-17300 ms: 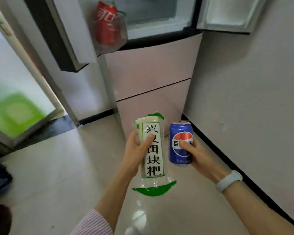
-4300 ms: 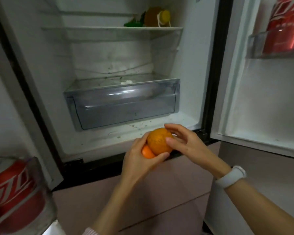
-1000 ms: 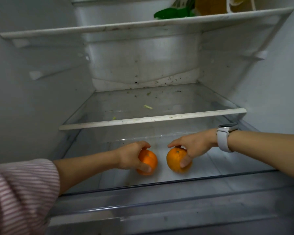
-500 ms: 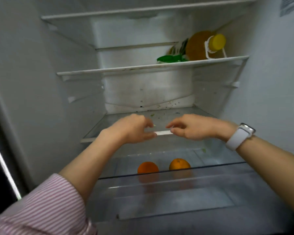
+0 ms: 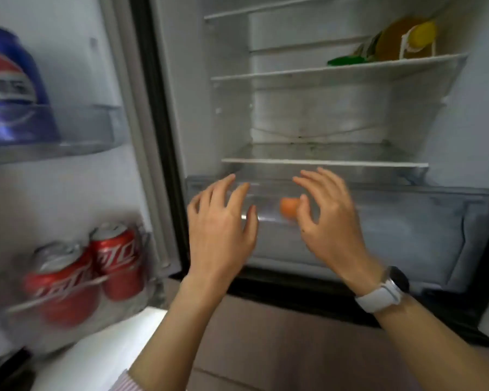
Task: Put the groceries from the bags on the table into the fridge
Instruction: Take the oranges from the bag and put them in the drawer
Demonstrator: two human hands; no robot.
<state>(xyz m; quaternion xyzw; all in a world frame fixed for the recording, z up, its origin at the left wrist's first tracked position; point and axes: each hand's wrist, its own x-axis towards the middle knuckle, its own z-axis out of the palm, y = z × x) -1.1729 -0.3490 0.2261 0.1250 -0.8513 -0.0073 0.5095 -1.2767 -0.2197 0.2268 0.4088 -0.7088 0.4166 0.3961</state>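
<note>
- My fingers are spread wide and hold nothing: left hand [image 5: 222, 221] and right hand [image 5: 329, 218] both hover in front of the clear crisper drawer [image 5: 407, 227] at the bottom of the fridge [image 5: 477, 114], and I cannot tell whether they touch it
- The drawer looks pushed in, with one orange [image 5: 288, 206] showing through its front between my hands; the other is likely hidden behind my right hand
- If the drawer is not fully home, the fridge door [image 5: 76, 179] could catch on it and fail to seal
- Swinging that door hard could rattle the blue cola can [image 5: 10, 88] and the two red cola cans [image 5: 88, 272] in its racks, and one could tip out
- The oil bottle [image 5: 404, 40] lies on an upper shelf near its edge; a jolt could roll it
- Half a second ago my fingers were curled above an open drawer with both oranges in plain view; now the drawer front covers them and my fingers are splayed
</note>
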